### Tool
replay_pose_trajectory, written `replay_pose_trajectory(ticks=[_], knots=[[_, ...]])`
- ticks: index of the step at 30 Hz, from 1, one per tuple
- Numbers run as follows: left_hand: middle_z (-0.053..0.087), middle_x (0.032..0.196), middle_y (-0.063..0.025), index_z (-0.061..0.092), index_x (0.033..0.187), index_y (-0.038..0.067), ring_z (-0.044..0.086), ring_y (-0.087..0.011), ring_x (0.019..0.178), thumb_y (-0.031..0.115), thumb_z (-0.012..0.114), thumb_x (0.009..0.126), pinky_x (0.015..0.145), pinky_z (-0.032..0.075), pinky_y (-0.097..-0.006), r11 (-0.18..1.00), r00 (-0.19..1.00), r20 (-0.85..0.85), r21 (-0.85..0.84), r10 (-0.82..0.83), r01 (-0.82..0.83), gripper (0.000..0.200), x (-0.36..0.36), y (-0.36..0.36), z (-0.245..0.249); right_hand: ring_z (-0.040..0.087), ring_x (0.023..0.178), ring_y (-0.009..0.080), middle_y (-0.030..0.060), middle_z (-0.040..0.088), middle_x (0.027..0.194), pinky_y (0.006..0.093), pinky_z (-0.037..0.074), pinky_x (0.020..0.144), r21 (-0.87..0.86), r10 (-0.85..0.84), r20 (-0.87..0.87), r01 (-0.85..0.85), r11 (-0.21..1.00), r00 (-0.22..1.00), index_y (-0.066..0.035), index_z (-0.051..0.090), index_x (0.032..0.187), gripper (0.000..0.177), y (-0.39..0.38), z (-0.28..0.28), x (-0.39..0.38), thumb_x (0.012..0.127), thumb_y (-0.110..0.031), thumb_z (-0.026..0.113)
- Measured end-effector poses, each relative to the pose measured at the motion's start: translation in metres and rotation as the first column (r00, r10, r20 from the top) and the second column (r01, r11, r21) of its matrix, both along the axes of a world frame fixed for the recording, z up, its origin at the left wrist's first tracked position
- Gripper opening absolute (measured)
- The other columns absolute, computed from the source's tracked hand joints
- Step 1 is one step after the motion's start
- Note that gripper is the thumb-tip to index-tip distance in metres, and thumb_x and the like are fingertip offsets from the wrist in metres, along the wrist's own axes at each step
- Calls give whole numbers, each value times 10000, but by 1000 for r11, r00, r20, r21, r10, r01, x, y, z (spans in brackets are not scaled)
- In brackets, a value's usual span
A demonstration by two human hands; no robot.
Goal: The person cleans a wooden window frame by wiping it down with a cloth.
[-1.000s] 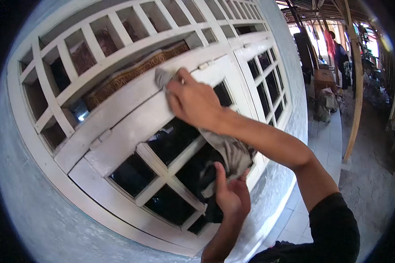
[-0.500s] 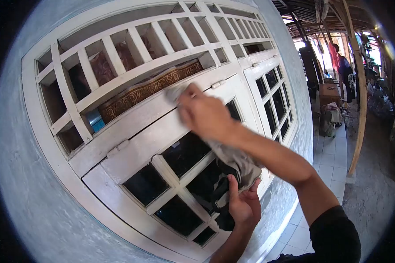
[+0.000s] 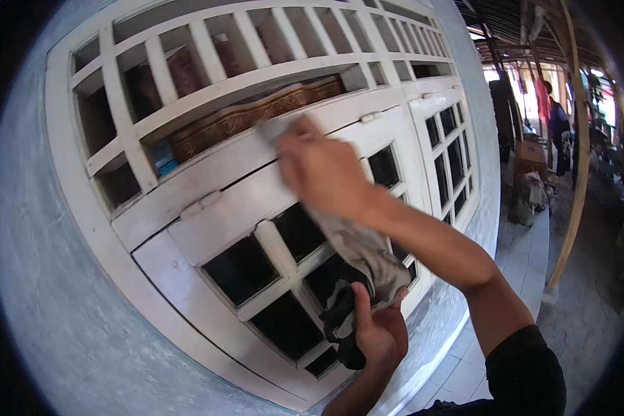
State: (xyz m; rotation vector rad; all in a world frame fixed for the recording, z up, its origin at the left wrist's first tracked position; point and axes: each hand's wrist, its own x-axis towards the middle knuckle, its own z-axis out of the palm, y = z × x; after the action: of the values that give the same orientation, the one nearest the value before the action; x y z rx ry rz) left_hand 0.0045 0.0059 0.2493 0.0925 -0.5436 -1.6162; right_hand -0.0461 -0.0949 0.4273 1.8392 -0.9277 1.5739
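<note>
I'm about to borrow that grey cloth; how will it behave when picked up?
Likely floppy: the grey cloth hangs in loose folds between the right hand and left hand. Probably light, since its fabric looks thin.

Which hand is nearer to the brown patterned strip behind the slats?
Right: the right hand is just below the brown patterned strip; the left hand is much lower, gripping the cloth.

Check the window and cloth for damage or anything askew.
Nothing stands out: the white window shows no evident break, and the grey cloth, blurred up top, is held in the right hand and left hand.
</note>
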Motion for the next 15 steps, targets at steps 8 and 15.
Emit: replay_pose_trajectory(ticks=[8,15], knots=[[607,1228,-52,514,1291,119,595,-192,1088,316,525,981,874,514,-377,994,998,23,-84,65,-63,368,11,2,0,606,637,419,197,541,941,493,526,585,-8,18,60,-17,1000,998,-37,565,915,100,12,-3,40,828,-86,568],[560,1298,-68,471,1327,86,541,-232,1173,265,583,954,952,454,-446,996,996,8,-12,85,-84,428,28,29,-9,609,754,368,167,507,888,424,507,658,33,386,-36,-385,922,922,-2,586,868,67,35,-20,47,858,-67,586]])
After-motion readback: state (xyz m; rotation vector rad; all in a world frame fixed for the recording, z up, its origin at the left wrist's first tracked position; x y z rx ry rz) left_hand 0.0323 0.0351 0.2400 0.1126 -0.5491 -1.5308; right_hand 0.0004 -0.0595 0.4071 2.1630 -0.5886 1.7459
